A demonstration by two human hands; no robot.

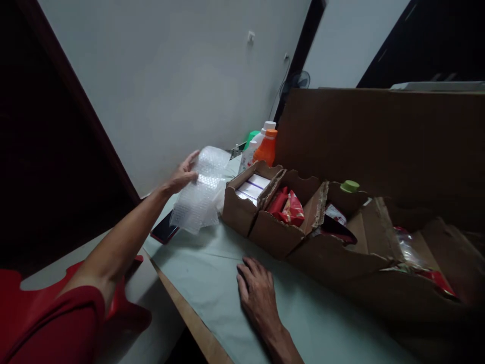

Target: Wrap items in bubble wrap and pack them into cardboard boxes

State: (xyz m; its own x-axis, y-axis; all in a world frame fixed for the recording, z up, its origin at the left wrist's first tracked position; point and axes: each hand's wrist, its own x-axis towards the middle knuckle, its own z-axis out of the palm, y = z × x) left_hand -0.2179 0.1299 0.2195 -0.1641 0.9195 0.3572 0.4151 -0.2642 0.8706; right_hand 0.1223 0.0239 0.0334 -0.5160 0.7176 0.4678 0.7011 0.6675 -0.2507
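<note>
Nearest me, my right hand (pixel 258 290) lies flat and open on the table (pixel 212 273), holding nothing. Far left, my left hand (pixel 184 174) pinches bubble wrap (pixel 200 194). Right of it, cardboard boxes (pixel 242 210) hold white cartons (pixel 253 188) and red packets (pixel 288 207).

1. Cardboard boxes (pixel 265 212) stand in a row just beyond the flat right hand, holding white cartons (pixel 253 188) and red packets (pixel 288 208).
2. Bottles (pixel 263 146) stand right of the raised left hand.
3. A dark phone (pixel 163 231) lies below that hand.

Bare table (pixel 212 268) lies open; cardboard boxes (pixel 242 207) and bottles (pixel 267 146) block behind.
</note>
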